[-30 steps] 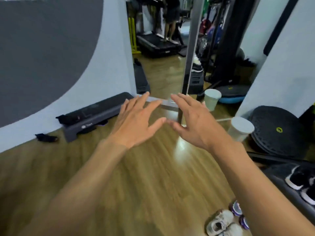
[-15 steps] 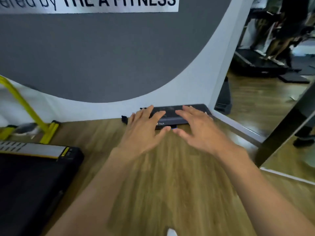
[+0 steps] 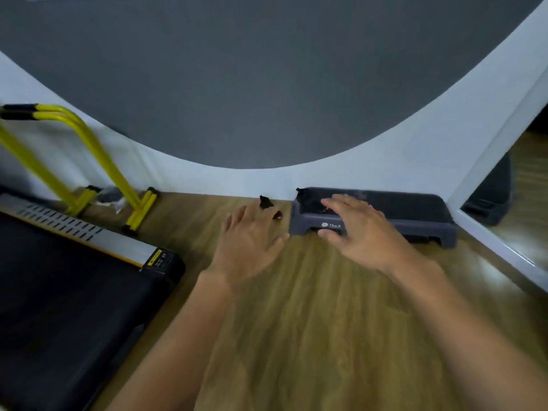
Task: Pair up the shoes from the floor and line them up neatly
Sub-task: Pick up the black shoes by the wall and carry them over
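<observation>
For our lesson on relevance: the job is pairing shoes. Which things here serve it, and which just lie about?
Job: left hand, right hand, both open; no shoes visible.
Lying about: step platform, treadmill, yellow frame, dark scrap.

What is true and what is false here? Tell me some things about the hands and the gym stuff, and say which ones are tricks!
1. The left hand and the right hand are both open and hold nothing. True.
2. A shoe lies between the hands. False: no shoe shows in this view; only the wooden floor is there.
3. The dark step platform stands on the floor against the wall. True.
4. The bent bars at the left are red. False: they are yellow.
5. A black treadmill is at the left. True.
</observation>
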